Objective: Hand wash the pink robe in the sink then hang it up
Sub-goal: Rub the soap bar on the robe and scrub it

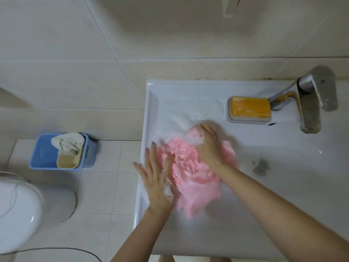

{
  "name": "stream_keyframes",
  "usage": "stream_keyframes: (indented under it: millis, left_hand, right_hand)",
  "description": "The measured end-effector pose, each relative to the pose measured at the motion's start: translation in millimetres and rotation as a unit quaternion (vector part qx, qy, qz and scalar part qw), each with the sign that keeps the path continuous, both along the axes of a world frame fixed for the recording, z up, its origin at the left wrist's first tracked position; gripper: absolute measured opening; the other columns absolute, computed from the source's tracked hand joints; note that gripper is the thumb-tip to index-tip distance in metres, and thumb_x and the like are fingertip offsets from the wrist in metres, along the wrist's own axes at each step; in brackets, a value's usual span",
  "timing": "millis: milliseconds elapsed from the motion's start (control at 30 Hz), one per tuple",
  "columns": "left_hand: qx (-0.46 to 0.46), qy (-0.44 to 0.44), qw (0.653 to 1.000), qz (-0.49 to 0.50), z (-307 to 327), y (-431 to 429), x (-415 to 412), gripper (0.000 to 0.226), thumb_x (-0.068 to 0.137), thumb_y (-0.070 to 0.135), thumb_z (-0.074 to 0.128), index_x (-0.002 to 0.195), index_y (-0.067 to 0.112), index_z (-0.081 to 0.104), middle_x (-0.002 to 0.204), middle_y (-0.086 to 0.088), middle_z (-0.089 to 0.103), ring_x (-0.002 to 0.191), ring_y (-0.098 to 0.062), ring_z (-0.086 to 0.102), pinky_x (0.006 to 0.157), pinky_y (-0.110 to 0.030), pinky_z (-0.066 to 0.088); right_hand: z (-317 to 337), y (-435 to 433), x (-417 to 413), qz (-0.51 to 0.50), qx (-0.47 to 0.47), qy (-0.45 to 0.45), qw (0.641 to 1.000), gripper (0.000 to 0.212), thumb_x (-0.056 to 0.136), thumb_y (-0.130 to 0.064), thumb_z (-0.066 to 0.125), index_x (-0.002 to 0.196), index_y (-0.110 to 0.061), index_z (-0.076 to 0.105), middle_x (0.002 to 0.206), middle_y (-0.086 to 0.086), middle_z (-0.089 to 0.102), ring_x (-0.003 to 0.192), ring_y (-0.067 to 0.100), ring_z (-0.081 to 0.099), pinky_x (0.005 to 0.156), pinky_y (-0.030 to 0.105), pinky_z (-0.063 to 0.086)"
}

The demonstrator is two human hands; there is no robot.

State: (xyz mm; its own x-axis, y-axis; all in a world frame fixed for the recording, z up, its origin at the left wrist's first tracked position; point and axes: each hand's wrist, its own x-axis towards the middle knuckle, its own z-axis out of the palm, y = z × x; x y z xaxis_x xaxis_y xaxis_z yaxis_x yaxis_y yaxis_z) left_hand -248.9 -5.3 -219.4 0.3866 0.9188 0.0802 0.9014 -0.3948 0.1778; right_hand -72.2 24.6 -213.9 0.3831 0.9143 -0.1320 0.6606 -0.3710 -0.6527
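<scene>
The pink robe (190, 167) lies bunched in the white sink (283, 195), and both hands are on it, probably because scrubbing needs one hand to pin the cloth while the other works it. The left hand (157, 178) lies flat on the robe's left edge at the sink's left rim, its fingers (151, 154) spread and released, gripping nothing; the pink folds begin just right of those fingers, and a patch of suds sits on the heel of the thumb. The right hand (208, 144) presses down on the far part of the heap, its fingers (204, 129) curled over the cloth, though whether they actually pinch a fold I cannot tell, as that hand is blurred. Foam (200, 108) lies on the basin just beyond those fingertips, which suggests the soaping is well under way and rinsing and hanging are still to come. The orange soap bar (250, 107) rests in its grey dish (247, 120) beyond and to the right of the right fingers, beside the faucet (309, 103), likely parked within easy reach. The drain (261, 166) sits to the right of the right wrist. Counted: one robe, one soap bar, one dish, one faucet, one drain, two hands; on the floor, well left of the left fingers, one blue bin (44, 154) holding one whitish cloth (67, 141), and one toilet (20, 210).
</scene>
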Motion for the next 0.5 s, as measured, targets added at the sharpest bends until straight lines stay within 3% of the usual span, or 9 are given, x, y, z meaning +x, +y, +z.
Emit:
stream_keyframes:
  millis: [33, 100, 200, 267, 300, 367, 433, 500]
  left_hand:
    - [-0.021, 0.011, 1.000, 0.006, -3, 0, 0, 0.064, 0.078, 0.028, 0.038, 0.141, 0.025, 0.028, 0.151, -0.021, 0.027, 0.138, -0.040, 0.027, 0.107, -0.068, 0.004]
    - [-0.054, 0.104, 0.993, 0.000, -10, -1, 0, 0.067, 0.083, 0.032, 0.036, 0.147, 0.021, 0.019, 0.154, -0.012, 0.022, 0.140, -0.034, 0.024, 0.106, -0.068, 0.005]
    - [-0.060, 0.127, 0.990, -0.004, -11, -1, -4, 0.087, 0.071, 0.045, 0.060, 0.147, 0.021, 0.026, 0.156, -0.004, 0.017, 0.141, -0.025, 0.015, 0.111, -0.061, 0.006]
    - [-0.073, 0.090, 0.993, 0.002, -10, -3, -10, 0.111, 0.064, 0.032, 0.080, 0.148, 0.018, 0.009, 0.157, -0.004, 0.010, 0.143, -0.022, 0.005, 0.115, -0.052, -0.004]
    - [-0.102, 0.054, 0.993, 0.010, -7, -3, -10, 0.118, 0.060, 0.025, 0.085, 0.148, 0.017, 0.007, 0.156, -0.006, 0.013, 0.144, -0.021, 0.006, 0.116, -0.051, -0.007]
    - [-0.077, 0.089, 0.993, 0.012, -7, -3, -7, 0.108, 0.055, 0.025, 0.088, 0.144, 0.019, 0.028, 0.153, -0.010, 0.026, 0.141, -0.024, 0.018, 0.113, -0.057, 0.007]
    - [-0.073, 0.155, 0.985, 0.028, -10, -3, -5, 0.090, 0.049, 0.030, 0.085, 0.133, 0.023, 0.052, 0.149, -0.007, 0.034, 0.137, -0.024, 0.028, 0.105, -0.060, 0.024]
    - [-0.091, 0.157, 0.983, 0.025, -12, -2, -6, 0.084, 0.052, 0.037, 0.081, 0.131, 0.026, 0.055, 0.150, -0.005, 0.033, 0.138, -0.021, 0.027, 0.103, -0.058, 0.027]
  right_hand:
    - [7, -18, -12, -0.030, 0.042, 0.036, 0.998, 0.037, 0.073, 0.008, 0.054, 0.107, -0.004, 0.064, 0.111, 0.016, 0.062, 0.107, 0.031, 0.056, 0.097, 0.038, 0.041]
    - [13, -51, -53, -0.020, 0.093, 0.019, 0.995, 0.022, 0.064, -0.003, 0.069, 0.085, -0.010, 0.067, 0.087, 0.005, 0.067, 0.083, 0.017, 0.063, 0.080, 0.030, 0.054]
    - [2, -49, -76, 0.046, 0.055, -0.030, 0.997, 0.063, 0.041, -0.005, 0.084, 0.101, -0.019, 0.072, 0.109, 0.003, 0.070, 0.097, 0.025, 0.066, 0.085, 0.041, 0.054]
    - [0, -6, -56, 0.065, 0.002, -0.132, 0.989, 0.068, 0.066, -0.006, 0.072, 0.130, -0.018, 0.055, 0.135, 0.003, 0.055, 0.118, 0.027, 0.055, 0.098, 0.038, 0.041]
    - [-2, 16, -43, 0.084, -0.027, -0.133, 0.987, 0.063, 0.078, -0.007, 0.061, 0.138, -0.019, 0.046, 0.142, 0.002, 0.048, 0.124, 0.026, 0.048, 0.102, 0.036, 0.035]
    - [5, 32, -29, 0.078, -0.044, -0.134, 0.987, 0.051, 0.080, -0.003, 0.057, 0.129, -0.016, 0.052, 0.133, 0.003, 0.055, 0.118, 0.025, 0.052, 0.098, 0.037, 0.038]
    - [4, 9, -38, 0.000, 0.027, -0.053, 0.998, 0.040, 0.069, 0.011, 0.062, 0.102, -0.012, 0.065, 0.108, 0.007, 0.066, 0.099, 0.029, 0.061, 0.085, 0.044, 0.050]
    - [5, -40, -68, 0.031, 0.040, -0.005, 0.999, 0.034, 0.066, 0.008, 0.065, 0.092, -0.013, 0.068, 0.098, 0.004, 0.068, 0.088, 0.027, 0.064, 0.075, 0.043, 0.054]
